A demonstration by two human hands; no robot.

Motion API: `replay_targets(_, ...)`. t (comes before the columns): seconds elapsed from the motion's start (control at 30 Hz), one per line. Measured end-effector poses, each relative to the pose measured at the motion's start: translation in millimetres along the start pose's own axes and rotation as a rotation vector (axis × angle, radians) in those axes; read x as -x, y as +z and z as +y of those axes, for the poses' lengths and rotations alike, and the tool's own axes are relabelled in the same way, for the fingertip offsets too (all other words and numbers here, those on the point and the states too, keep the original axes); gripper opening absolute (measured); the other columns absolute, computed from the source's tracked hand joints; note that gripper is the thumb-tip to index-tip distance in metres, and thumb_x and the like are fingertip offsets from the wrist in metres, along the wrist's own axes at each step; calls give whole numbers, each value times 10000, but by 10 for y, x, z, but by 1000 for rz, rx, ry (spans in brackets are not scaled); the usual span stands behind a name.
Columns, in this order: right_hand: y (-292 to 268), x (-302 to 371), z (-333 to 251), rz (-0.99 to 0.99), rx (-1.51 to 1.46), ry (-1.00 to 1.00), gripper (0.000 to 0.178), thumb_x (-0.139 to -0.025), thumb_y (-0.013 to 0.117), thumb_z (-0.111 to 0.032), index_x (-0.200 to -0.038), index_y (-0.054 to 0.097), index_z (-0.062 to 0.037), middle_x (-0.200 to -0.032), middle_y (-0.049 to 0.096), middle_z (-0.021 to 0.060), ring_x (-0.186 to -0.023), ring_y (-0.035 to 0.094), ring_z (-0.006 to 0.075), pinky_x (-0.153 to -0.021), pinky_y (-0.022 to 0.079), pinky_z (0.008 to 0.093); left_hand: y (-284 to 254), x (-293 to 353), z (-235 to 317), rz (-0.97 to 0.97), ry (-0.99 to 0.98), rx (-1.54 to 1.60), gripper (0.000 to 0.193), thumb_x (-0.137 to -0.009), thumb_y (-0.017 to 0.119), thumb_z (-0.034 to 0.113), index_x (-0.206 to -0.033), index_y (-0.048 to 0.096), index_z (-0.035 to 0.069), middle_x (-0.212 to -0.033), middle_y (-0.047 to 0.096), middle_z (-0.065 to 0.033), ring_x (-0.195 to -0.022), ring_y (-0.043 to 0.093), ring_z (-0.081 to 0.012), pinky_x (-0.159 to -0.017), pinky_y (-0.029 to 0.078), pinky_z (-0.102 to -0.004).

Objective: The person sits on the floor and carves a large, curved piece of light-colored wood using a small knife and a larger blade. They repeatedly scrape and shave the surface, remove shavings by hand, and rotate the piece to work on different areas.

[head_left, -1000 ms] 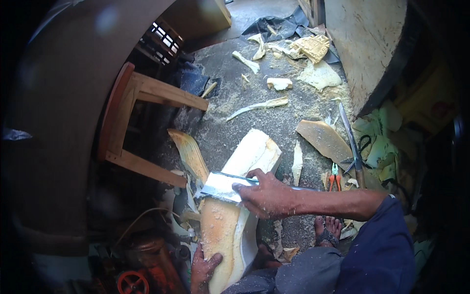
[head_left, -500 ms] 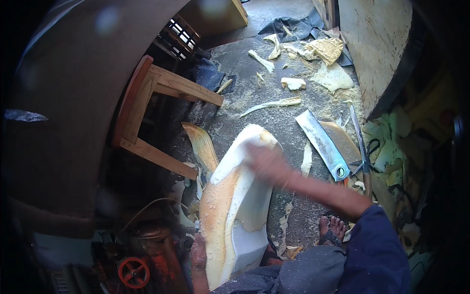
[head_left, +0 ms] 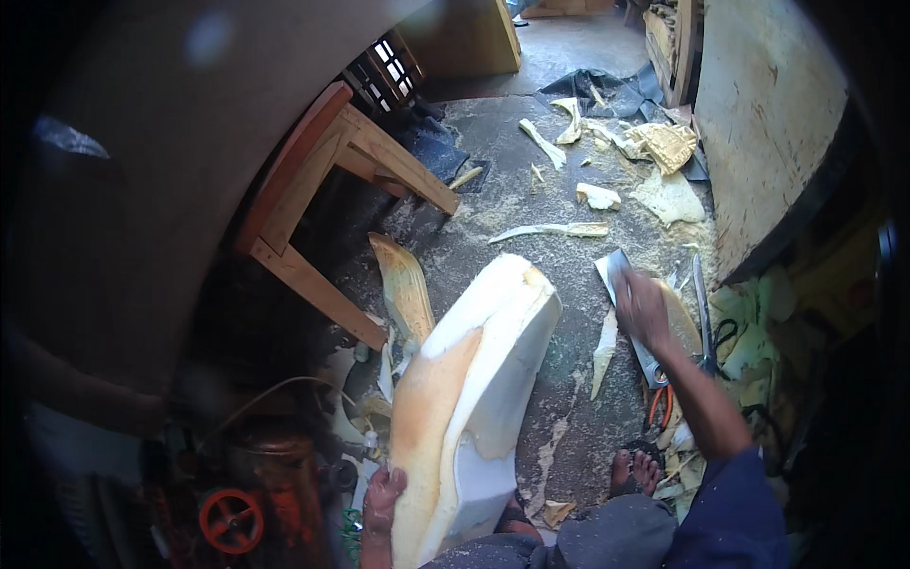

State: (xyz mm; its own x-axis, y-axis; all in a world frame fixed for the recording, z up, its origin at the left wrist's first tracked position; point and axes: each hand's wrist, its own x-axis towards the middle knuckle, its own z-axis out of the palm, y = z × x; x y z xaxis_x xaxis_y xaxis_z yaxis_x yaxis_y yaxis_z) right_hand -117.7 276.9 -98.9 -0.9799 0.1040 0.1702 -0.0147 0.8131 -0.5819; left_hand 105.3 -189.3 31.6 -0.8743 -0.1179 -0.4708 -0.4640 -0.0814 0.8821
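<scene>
no packages, no labels, no signs, no screens in view

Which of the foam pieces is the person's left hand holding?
The big white block with the orange-tan face, gripped at its lower edge by the left hand; the others lie loose as floor scraps.

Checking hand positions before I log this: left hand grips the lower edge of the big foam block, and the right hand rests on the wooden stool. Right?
Not quite. In the head view the left hand does grip the foam block at its lower edge, but the right hand is not on the wooden stool; it is on the flat blade lying on the floor to the right.
</scene>
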Motion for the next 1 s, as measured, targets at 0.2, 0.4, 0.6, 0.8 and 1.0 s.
replay_targets(0.2,103,1689,-657,-722,-798,621,860,-1037,568,-522,-1656,148,-99,-1499,498,239,-1296,576,329,-909,595,422,333,-956,77,-44,124,279,501,-1104,469,405,-1326,607,-23,-1090,719,-114,-949,718,-199,-849,587,-332)
replay_targets(0.4,-14,1864,-619,-582,-995,496,1060,-970,735,-353,-1655,-31,-91,-1521,477,233,-1201,632,319,-810,627,378,749,-1956,-475,0,-30,325,460,-1088,516,448,-1069,685,22,-936,709,-98,-826,683,-170,-733,545,-317)
replay_targets(0.6,-283,1573,92,-125,-58,255,644,-901,765,-291,-1415,548,30,-1333,585,280,-1091,620,395,-934,516,487,616,-1591,-1285,224,141,-311,440,-1067,580,405,-1275,594,18,-1156,671,-141,-1088,621,-240,-956,491,-371)
replay_targets(0.8,20,1213,379,-254,508,224,910,-803,824,-345,-1545,388,-47,-1462,472,288,-1304,460,484,-1080,418,548,918,-1403,-1452,-41,-192,224,722,-1077,445,577,-1459,486,-34,-1359,604,-165,-1222,587,-253,-1058,466,-372)
replay_targets(1.0,-339,1152,550,-340,368,372,817,-823,699,-197,-1555,378,-33,-1291,539,317,-1123,575,470,-987,481,509,996,-1065,-1690,29,-155,82,721,-1068,465,581,-1382,578,-59,-1339,630,-188,-1254,571,-280,-1080,436,-381)
